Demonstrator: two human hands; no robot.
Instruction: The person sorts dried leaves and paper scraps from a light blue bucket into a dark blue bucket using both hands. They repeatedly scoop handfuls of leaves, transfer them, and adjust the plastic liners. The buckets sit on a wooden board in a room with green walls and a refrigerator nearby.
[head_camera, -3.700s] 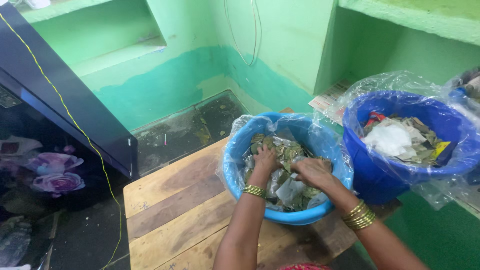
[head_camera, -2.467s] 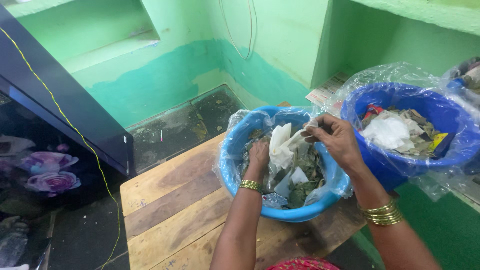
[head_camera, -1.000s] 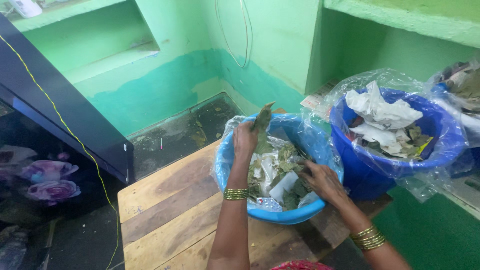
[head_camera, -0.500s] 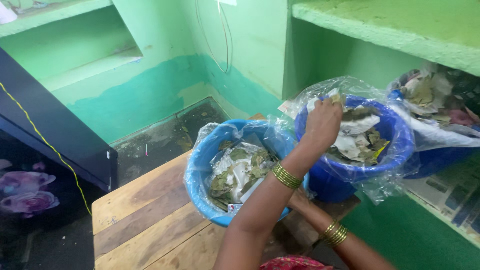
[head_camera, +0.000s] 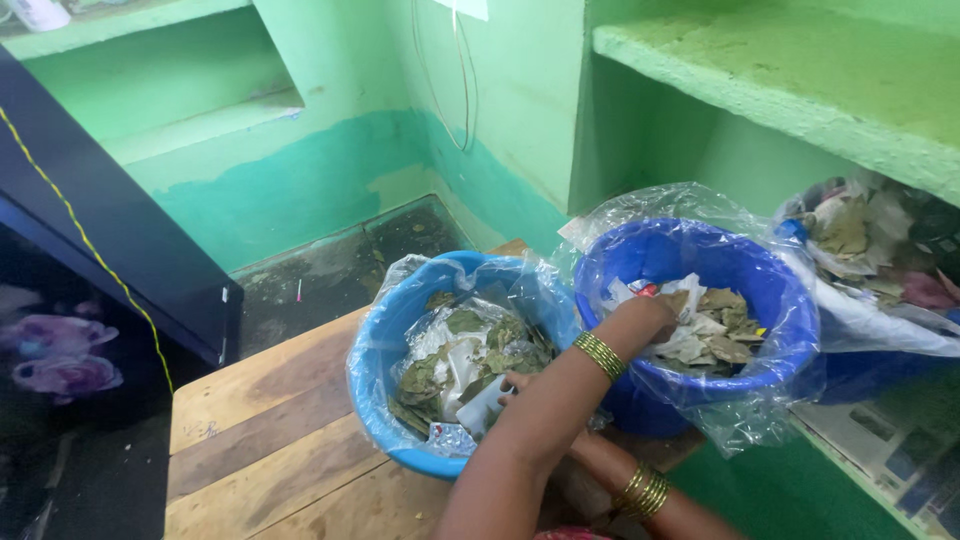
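Green-painted walls and shelves close in a wooden table (head_camera: 260, 420). On its left part stands a light blue tub (head_camera: 385, 425), plastic-lined, holding dry leaves and scraps (head_camera: 455, 350). The right hand (head_camera: 515, 385), mostly hidden beneath the crossing left forearm, rests there; its grip cannot be told. The left hand (head_camera: 645, 315) reaches rightward into the darker blue tub (head_camera: 790, 310), fingers curled down onto its leaves; whether they grip cannot be told. Further right lies another bag of leaves (head_camera: 865, 235).
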